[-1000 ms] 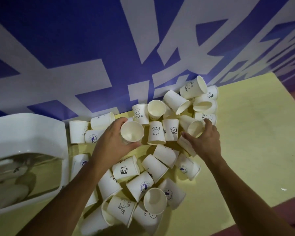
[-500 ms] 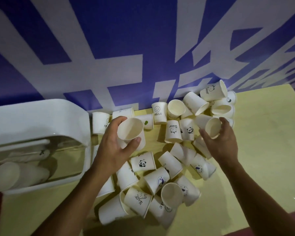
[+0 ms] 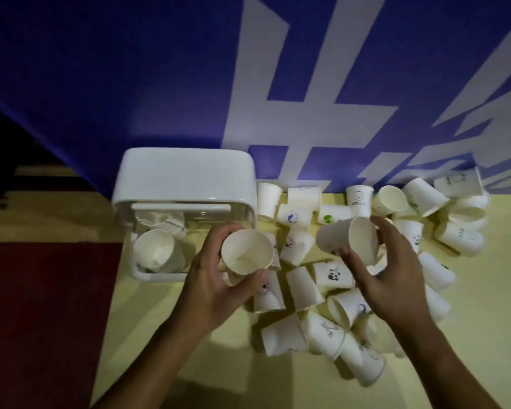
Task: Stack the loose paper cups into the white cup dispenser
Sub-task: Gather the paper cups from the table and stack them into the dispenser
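Observation:
My left hand point(image 3: 211, 286) grips a white paper cup point(image 3: 246, 252), its mouth turned toward me, just right of the white cup dispenser point(image 3: 183, 175). My right hand point(image 3: 387, 280) holds a second cup point(image 3: 348, 239) on its side, lifted above the pile, mouth facing right. Inside the dispenser lies a nested stack of cups point(image 3: 157, 250). Several loose cups point(image 3: 304, 286), some printed with pandas or "HELLO", lie scattered on the yellow table point(image 3: 484, 320) under and around both hands.
A blue wall with large white characters point(image 3: 307, 84) rises right behind the dispenser and cups. The table's left edge point(image 3: 112, 290) drops to a dark red floor point(image 3: 42, 320). Bare yellow tabletop stretches along the right and front.
My view has swung left, so the dispenser now sits near centre. My right hand has lifted a cup off the pile. My left hand has carried its cup toward the dispenser.

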Tool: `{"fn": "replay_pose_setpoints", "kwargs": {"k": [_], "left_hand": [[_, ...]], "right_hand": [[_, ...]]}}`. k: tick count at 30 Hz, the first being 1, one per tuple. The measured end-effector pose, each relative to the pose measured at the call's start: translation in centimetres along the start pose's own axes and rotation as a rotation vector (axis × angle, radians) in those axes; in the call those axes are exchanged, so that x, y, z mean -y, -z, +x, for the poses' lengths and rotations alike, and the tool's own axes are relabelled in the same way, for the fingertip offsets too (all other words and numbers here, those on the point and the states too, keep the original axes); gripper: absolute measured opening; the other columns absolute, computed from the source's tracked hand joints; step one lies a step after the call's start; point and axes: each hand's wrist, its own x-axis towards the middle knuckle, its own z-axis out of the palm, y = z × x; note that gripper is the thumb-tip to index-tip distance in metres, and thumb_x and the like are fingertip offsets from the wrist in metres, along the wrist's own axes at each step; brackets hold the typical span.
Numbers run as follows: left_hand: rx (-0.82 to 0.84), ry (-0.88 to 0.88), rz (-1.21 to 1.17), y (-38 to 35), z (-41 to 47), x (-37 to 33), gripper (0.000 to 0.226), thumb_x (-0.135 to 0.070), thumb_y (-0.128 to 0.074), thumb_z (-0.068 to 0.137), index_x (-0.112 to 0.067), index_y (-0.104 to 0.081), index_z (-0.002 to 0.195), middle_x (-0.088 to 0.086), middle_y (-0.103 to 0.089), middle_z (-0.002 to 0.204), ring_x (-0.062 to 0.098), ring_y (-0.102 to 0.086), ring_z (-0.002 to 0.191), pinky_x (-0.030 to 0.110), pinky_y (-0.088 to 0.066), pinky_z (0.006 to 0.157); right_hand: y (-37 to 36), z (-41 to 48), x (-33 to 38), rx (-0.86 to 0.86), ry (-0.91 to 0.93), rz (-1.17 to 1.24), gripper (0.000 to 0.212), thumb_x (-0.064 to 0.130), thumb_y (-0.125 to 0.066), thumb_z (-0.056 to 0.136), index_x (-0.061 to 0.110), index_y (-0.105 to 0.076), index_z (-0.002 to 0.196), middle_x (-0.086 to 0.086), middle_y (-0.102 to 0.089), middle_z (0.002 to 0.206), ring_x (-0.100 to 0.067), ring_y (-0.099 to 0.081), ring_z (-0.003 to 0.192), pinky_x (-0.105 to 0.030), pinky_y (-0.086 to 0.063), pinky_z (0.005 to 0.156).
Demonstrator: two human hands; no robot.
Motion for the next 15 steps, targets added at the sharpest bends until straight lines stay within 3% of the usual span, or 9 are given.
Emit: {"fn": "replay_pose_setpoints", "kwargs": {"k": [3, 8, 12, 15], "left_hand": [[-0.037, -0.01, -0.01, 4.5, -1.8, 1.2, 0.072, -0.041, -0.087, 0.073, -0.024, -0.052, 0.133, -0.016, -0.06, 0.126, 0.015, -0.059, 0.118, 0.021, -0.05, 0.088], [-0.144, -0.019, -0.032, 10.5, -3.1, 3.1, 0.069, -0.032, -0.087, 0.072, -0.018, -0.055, 0.131, -0.008, -0.063, 0.127, 0.018, -0.061, 0.117, 0.017, -0.047, 0.088], [-0.234, -0.023, -0.023, 13.1, -3.3, 4.2, 0.067, -0.033, -0.088, 0.069, -0.033, -0.054, 0.127, -0.016, -0.063, 0.122, 0.012, -0.062, 0.112, 0.013, -0.046, 0.088], [-0.279, 0.02, 0.008, 14.0, -2.9, 5.0, 0.07, -0.032, -0.089, 0.066, -0.029, -0.056, 0.128, -0.014, -0.063, 0.12, 0.012, -0.061, 0.111, 0.014, -0.046, 0.088]], "right_hand": [[-3.0, -1.6, 4.4, 0.076, 0.032, 0.052, 0.072, 0.072, -0.063, 0.082, 0.024, -0.057, 0.135, 0.01, -0.063, 0.124, -0.015, -0.058, 0.112, -0.039, -0.051, 0.09], [-8.0, -3.6, 9.5, 0.146, 0.079, 0.145, 0.078, 0.069, -0.067, 0.077, 0.025, -0.056, 0.141, 0.007, -0.065, 0.133, -0.013, -0.061, 0.121, -0.036, -0.053, 0.096], [-10.7, -4.1, 12.3, 0.2, 0.099, 0.168, 0.078, 0.072, -0.069, 0.075, 0.027, -0.056, 0.137, 0.011, -0.065, 0.131, -0.01, -0.06, 0.119, -0.04, -0.054, 0.096], [-11.6, -4.0, 13.7, 0.233, 0.119, 0.169, 0.074, 0.072, -0.071, 0.075, 0.031, -0.056, 0.135, 0.014, -0.065, 0.128, -0.009, -0.061, 0.119, -0.037, -0.054, 0.094]]}}
